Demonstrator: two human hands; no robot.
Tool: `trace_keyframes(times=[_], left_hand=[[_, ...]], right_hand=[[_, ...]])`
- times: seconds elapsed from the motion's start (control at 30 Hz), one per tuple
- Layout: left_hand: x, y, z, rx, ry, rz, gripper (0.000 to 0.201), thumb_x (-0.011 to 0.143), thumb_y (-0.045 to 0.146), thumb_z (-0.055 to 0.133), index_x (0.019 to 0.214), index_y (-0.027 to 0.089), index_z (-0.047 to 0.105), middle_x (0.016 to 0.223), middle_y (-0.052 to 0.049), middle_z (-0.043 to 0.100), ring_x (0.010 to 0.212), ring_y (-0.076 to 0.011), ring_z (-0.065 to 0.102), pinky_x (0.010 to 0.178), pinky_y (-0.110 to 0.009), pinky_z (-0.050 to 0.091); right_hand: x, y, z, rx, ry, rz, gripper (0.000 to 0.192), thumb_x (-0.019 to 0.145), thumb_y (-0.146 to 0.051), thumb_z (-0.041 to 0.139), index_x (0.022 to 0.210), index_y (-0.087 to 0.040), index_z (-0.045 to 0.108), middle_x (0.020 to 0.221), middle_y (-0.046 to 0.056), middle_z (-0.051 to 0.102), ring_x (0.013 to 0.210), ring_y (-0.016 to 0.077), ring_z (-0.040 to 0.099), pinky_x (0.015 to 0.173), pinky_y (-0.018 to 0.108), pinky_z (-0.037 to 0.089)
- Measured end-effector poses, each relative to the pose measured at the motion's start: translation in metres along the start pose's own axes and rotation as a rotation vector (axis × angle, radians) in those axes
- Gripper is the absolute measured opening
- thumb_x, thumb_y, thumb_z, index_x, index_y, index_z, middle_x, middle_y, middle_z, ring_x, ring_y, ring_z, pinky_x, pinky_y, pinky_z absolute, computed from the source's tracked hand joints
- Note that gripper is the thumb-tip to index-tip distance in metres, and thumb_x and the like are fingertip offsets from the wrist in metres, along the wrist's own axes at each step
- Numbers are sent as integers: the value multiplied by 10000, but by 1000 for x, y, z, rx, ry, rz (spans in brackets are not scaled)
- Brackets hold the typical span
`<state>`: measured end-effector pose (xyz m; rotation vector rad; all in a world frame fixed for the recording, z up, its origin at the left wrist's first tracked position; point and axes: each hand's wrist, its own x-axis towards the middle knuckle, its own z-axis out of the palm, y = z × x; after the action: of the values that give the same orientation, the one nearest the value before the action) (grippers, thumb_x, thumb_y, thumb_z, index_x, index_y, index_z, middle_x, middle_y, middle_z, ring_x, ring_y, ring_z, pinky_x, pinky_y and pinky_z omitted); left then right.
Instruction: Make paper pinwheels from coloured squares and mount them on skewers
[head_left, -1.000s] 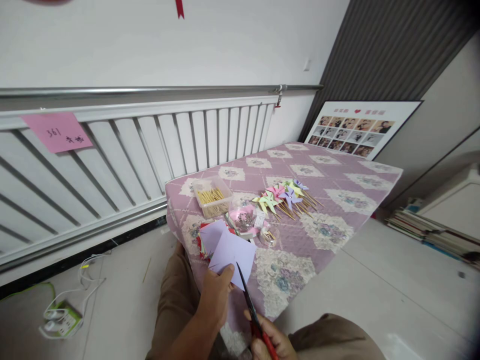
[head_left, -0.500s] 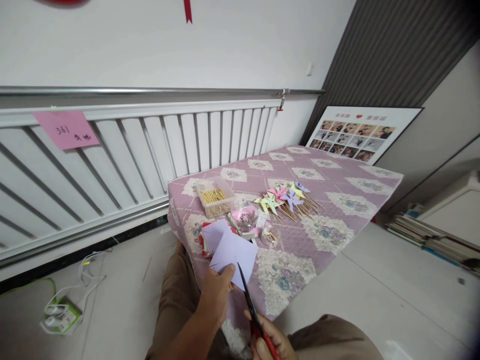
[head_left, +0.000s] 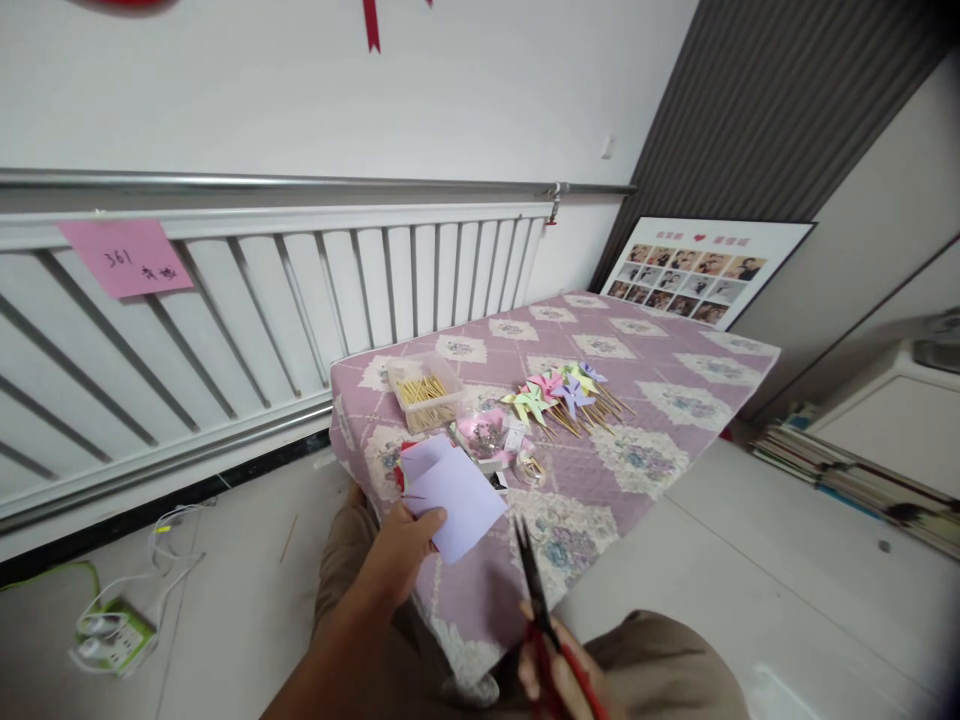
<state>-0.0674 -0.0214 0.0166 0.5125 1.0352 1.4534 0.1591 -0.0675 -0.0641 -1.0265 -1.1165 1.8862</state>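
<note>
A square sheet of lilac paper [head_left: 466, 502] is pinched at its near left corner by my left hand [head_left: 405, 545], thumb on top. Short slits show near its left edge. It partly covers another lilac sheet and some red paper [head_left: 403, 470] on the table corner. My right hand [head_left: 559, 665] grips red-handled scissors [head_left: 538, 590], whose dark blades point up and away, slightly apart and clear of the paper. Beyond the sheet lie a pink-and-clear packet of small metal pieces [head_left: 484, 432] and a small round clear container [head_left: 532, 467].
Several paper pinwheels on sticks [head_left: 559, 395] lie mid-table. A clear plastic box [head_left: 427, 392] holds many thin sticks. A lace-patterned cloth [head_left: 645, 400] covers the table, beside a white radiator [head_left: 427, 280]. A photo board [head_left: 697, 265] leans at the far end; a power strip [head_left: 120, 635] lies on the floor.
The scissors have moved right and down, away from the lilac sheet, and their blades have parted a little. My left hand has shifted slightly left with the sheet, which has turned.
</note>
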Motion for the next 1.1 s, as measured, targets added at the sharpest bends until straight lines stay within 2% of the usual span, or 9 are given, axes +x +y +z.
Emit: trace_keyframes(times=[0.1, 0.2, 0.37, 0.43, 0.53, 0.7, 0.83, 0.97, 1.1], left_hand=[[-7, 0, -5, 32, -95, -79, 309, 597, 263, 751, 877, 143, 698, 802, -74, 711, 664, -176, 618, 631, -283, 488], [-14, -4, -7, 121, -172, -130, 287, 606, 262, 739, 868, 147, 714, 780, -84, 716, 646, -186, 613, 606, -281, 487], [-17, -12, -4, 278, -335, -163, 313, 656, 244, 696, 948, 135, 720, 769, -75, 711, 664, -186, 614, 644, -281, 479], [-13, -17, -1, 285, -360, -188, 341, 663, 254, 700, 978, 124, 711, 769, -80, 708, 665, -189, 615, 647, -290, 477], [-6, -25, 5, 164, -296, -219, 369, 673, 311, 725, 992, 126, 696, 817, -97, 705, 679, -188, 620, 637, -286, 471], [3, -47, 21, -117, -259, -228, 533, 633, 486, 756, 1051, 170, 661, 1004, -129, 669, 812, -213, 613, 611, -262, 456], [5, -79, 36, -132, -207, -241, 291, 654, 384, 785, 826, 182, 666, 905, -97, 678, 827, -199, 599, 646, -268, 448], [10, -107, 56, -191, -203, -245, 279, 694, 289, 766, 920, 172, 650, 853, -42, 662, 764, -135, 590, 645, -236, 430], [21, -118, 73, -196, -75, -204, 267, 678, 296, 763, 885, 186, 635, 827, -23, 686, 733, -147, 607, 677, -259, 450]], right_hand=[[2, -23, 4, 100, 156, -38, 586, 771, -581, 639, 1238, -253, 506, 765, 3, 612, 462, 67, 458, 423, 181, 340], [9, -48, 14, 137, 250, -151, 606, 755, -505, 697, 1264, -257, 482, 796, 4, 625, 496, 90, 489, 454, 209, 388], [24, -70, 31, 118, 171, -166, 591, 698, -380, 776, 1215, -243, 526, 922, 22, 653, 717, 159, 607, 602, 247, 471], [31, -70, 36, 120, 129, -159, 552, 708, -337, 765, 1190, -224, 521, 936, 26, 669, 720, 161, 611, 612, 244, 472], [45, -67, 34, 138, 118, -155, 490, 740, -300, 730, 1166, -211, 504, 848, 3, 670, 626, 135, 589, 575, 234, 464], [73, -63, 12, 219, 242, -225, 490, 747, -295, 716, 1171, -232, 480, 744, -37, 629, 517, 111, 540, 460, 204, 432], [85, -64, -4, 308, 321, -340, 421, 744, -285, 721, 1108, -231, 517, 883, -2, 672, 678, 145, 621, 603, 238, 511], [89, -56, -13, 368, 390, -350, 409, 732, -278, 727, 1087, -234, 528, 898, -1, 686, 685, 156, 638, 605, 249, 525], [90, -43, -22, 380, 380, -370, 391, 757, -293, 700, 1096, -251, 510, 942, 5, 686, 753, 182, 664, 690, 299, 549]])
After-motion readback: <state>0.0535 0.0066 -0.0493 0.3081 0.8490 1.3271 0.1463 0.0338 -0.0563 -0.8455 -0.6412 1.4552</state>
